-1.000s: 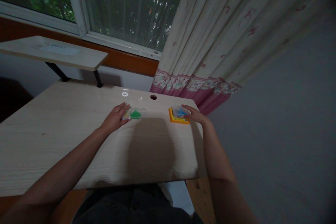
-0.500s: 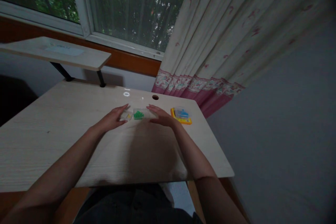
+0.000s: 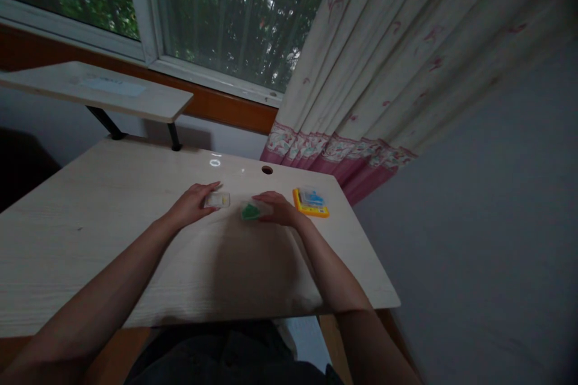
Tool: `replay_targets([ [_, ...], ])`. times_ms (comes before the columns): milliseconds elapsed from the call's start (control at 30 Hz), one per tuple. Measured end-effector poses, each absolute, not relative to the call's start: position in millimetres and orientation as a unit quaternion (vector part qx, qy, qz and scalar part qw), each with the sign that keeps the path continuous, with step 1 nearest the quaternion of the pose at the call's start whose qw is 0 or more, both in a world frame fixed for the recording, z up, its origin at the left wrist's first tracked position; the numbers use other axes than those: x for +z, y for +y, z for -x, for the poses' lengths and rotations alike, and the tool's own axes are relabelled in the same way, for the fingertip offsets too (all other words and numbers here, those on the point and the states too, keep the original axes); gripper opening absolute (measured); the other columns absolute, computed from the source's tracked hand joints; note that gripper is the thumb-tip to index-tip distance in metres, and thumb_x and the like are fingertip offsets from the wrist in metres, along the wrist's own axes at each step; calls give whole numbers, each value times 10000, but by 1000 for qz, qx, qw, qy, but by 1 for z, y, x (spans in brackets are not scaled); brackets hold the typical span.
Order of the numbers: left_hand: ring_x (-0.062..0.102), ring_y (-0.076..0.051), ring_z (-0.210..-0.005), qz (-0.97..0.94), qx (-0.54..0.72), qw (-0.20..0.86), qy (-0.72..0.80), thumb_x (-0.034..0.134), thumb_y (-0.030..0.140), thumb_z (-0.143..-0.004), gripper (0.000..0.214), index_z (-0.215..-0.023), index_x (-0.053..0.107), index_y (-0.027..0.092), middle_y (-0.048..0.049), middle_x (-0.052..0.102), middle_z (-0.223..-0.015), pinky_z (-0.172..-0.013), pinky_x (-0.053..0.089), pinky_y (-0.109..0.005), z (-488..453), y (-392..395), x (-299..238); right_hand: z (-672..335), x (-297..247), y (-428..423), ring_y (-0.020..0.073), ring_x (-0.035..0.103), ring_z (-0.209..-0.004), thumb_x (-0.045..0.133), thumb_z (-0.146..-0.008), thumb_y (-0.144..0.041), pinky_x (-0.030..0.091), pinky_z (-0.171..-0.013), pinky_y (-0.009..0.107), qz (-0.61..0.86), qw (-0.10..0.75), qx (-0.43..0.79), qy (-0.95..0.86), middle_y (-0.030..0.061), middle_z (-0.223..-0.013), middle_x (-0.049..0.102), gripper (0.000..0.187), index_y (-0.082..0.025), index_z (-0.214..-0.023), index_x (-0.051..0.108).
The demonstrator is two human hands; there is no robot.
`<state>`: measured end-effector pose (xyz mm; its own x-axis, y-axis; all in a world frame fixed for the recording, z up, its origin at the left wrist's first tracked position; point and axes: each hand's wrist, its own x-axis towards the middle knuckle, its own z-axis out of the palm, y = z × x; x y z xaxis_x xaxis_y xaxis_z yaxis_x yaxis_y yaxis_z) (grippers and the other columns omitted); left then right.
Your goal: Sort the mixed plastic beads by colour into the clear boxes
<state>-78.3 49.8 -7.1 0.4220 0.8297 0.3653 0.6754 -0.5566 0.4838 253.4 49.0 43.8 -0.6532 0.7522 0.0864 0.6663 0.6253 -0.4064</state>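
Observation:
My left hand (image 3: 193,203) is at the left end of a small clear plastic box (image 3: 223,199), thumb on the near side and fingers on the far side. A small yellow spot shows in that box. My right hand (image 3: 279,209) grips another clear plastic box (image 3: 244,211) from its right end. Small green pieces (image 3: 251,211) lie bunched in this second box; their exact shape is blurred. The two boxes are apart, with a narrow strip of table between them.
A yellow case (image 3: 311,210) with a clear box of blue pieces (image 3: 311,197) on it lies right of my right hand. Behind are a round cable hole (image 3: 267,170) and a raised shelf (image 3: 167,109). The curtain (image 3: 334,147) hangs at the table's back right.
My right hand has closed on the box of green pieces and drawn it right and nearer to me, turning it. The box at my left hand now lies straighter.

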Motion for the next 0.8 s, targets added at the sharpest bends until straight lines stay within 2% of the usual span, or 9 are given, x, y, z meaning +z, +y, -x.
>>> replay_targets([
  [67,572,-302,-1150,-832,291,141,452,649,504,-812,742,-1460,435,214,-118,624,-1299,-989,458,-442,76,49,-7,-284,60,44,244,516,-1273,767,-762,-456,381,-1113,421,427,188,158,-870,72,-1365,580,700,-303,-1399,522],
  [167,582,-295,-1119,-832,285,151,450,654,491,-809,744,-1466,429,221,-110,631,-1280,-968,470,-424,72,47,-8,-336,85,41,249,462,-1334,712,-814,-451,321,-1169,427,491,245,111,-829,83,-1426,524,674,-283,-1429,494],
  [367,596,-279,-1069,-831,286,151,453,652,497,-815,733,-1458,441,214,-111,646,-1224,-951,476,-400,68,46,-9,-414,96,48,264,457,-1339,718,-782,-426,320,-1171,449,547,249,114,-791,87,-1427,512,683,-263,-1412,513],
  [500,592,-278,-1059,-832,285,152,451,654,505,-814,738,-1458,441,212,-110,653,-1194,-940,481,-398,69,48,-12,-431,83,54,257,463,-1336,724,-756,-391,310,-1175,448,555,247,146,-781,85,-1415,525,655,-264,-1375,548],
  [633,585,-284,-1093,-833,289,148,447,652,515,-811,742,-1455,445,209,-114,638,-1250,-961,470,-409,70,49,-15,-436,78,55,244,420,-1382,723,-745,-388,265,-1199,438,550,237,179,-781,80,-1451,500,673,-272,-1381,537],
  [733,573,-287,-1129,-842,288,141,433,638,497,-821,707,-1444,456,218,-112,605,-1327,-995,448,-433,65,50,-14,-435,76,47,260,325,-1448,758,-704,-407,218,-1218,452,556,267,165,-770,92,-1527,409,797,-269,-1434,471],
  [800,567,-290,-1139,-847,290,136,425,639,487,-820,692,-1437,464,226,-114,609,-1312,-1008,437,-450,55,49,-9,-433,71,39,264,299,-1462,751,-712,-445,231,-1213,460,569,316,142,-746,94,-1554,363,834,-276,-1463,427],
])
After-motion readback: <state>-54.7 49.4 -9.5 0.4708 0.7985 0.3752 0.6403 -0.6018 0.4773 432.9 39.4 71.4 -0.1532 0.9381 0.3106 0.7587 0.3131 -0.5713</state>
